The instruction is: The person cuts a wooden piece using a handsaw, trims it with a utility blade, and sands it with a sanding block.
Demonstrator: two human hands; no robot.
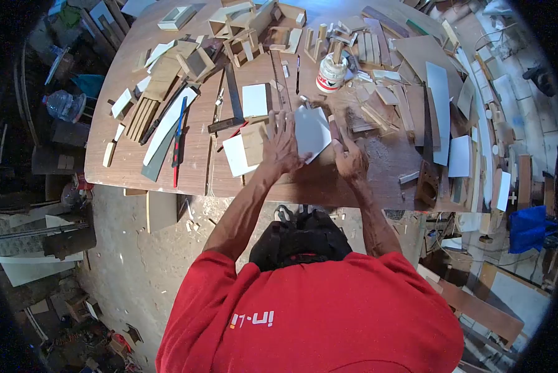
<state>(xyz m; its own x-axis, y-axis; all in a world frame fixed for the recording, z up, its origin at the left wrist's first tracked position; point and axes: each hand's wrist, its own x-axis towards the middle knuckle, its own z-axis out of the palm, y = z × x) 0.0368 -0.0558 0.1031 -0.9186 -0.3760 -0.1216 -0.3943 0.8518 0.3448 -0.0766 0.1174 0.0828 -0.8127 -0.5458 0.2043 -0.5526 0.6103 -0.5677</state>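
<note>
A small white panel (313,129) lies near the front of the wooden work table. My left hand (281,146) is at its left edge, fingers stretched out and apart, with the thumb by the panel's lower corner. Beneath and left of that hand are a tan board (252,144) and a white piece (234,156). My right hand (352,156), slightly blurred, is closed round a small brown block (334,128) beside the panel's right edge. Its exact kind is unclear. Above my left hand rest a white square (255,101) and a dark metal square (232,93).
A white glue tub (330,76) stands beyond my right hand, among wood offcuts (378,115). Small wooden boxes (245,46) crowd the far side. A blue-and-red long tool (179,140) lies at left. Long strips (437,112) line the right edge.
</note>
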